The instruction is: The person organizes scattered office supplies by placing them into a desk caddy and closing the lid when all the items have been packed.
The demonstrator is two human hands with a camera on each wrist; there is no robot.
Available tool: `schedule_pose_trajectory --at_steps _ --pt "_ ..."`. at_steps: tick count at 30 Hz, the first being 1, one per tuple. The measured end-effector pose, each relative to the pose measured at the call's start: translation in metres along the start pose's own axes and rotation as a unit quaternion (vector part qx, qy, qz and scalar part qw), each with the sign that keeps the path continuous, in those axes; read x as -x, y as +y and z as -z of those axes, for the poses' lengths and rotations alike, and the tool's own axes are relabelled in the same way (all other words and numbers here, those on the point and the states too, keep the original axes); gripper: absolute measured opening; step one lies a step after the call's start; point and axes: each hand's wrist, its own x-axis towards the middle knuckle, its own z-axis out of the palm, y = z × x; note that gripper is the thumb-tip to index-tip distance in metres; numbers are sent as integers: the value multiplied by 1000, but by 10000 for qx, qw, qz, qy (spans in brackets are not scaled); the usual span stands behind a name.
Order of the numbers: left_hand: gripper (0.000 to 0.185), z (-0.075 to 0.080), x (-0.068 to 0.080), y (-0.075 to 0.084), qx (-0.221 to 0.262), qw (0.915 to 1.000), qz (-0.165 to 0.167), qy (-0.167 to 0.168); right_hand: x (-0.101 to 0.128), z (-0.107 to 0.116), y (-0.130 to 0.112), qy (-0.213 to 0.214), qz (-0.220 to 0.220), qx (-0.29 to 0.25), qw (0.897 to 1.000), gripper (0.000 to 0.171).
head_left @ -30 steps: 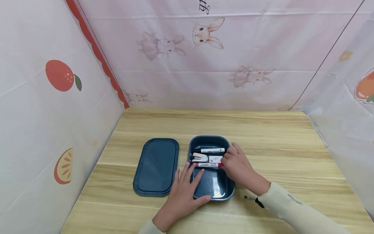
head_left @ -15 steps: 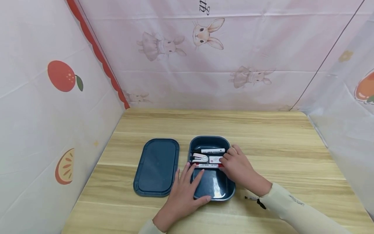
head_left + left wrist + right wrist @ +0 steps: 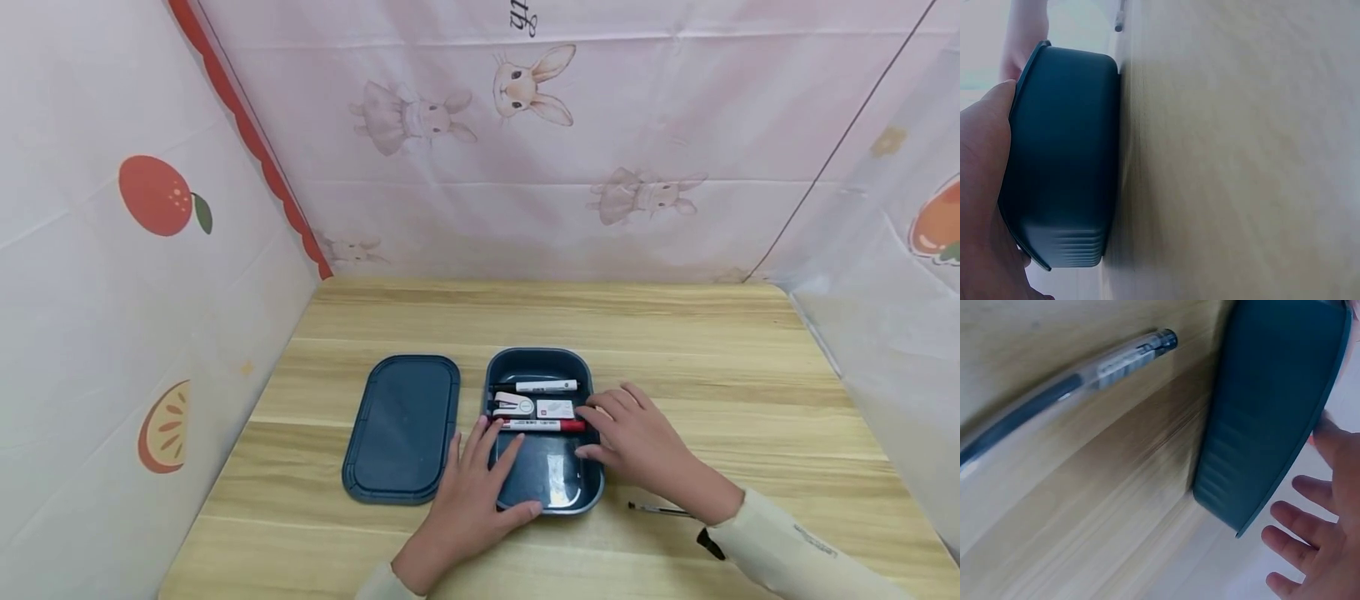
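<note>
A dark blue box (image 3: 546, 475) stands uncovered on the table. Inside it lie a black-capped white marker (image 3: 546, 386), a white-and-red marker (image 3: 536, 425), a small white stapler-like item (image 3: 513, 406) and a small white block with red print (image 3: 555, 408). My left hand (image 3: 472, 500) rests on the box's left rim with its fingers spread, covering the red marker's left end. At the right rim is my right hand (image 3: 637, 442); its thumb and fingers are apart and hold nothing. In the right wrist view, the thumb touches or nearly touches the rim of the box (image 3: 1266, 406).
A matching blue lid (image 3: 405, 429) lies flat left of the box. To the box's right, a clear pen (image 3: 660, 509) with a dark end lies on the wooden table (image 3: 675, 333), partly hidden by my right wrist. Printed cloth hangs behind and along both sides.
My right hand has drawn back to the right, and its fingers have spread from their curled pose. More of the white block and the red marker's cap shows. The left hand is unmoved.
</note>
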Motion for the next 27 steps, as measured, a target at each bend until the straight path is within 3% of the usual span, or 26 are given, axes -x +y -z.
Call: schedule_pose_trajectory --at_steps 8,22,27 --pt "86 1 0 0 -4 10000 9 27 18 4 7 390 51 -150 9991 71" --pt "86 1 0 3 108 9999 7 19 58 5 19 115 -608 -373 9974 77" --pt "86 3 0 3 114 9999 58 -48 74 9 26 270 -712 -431 9962 73"
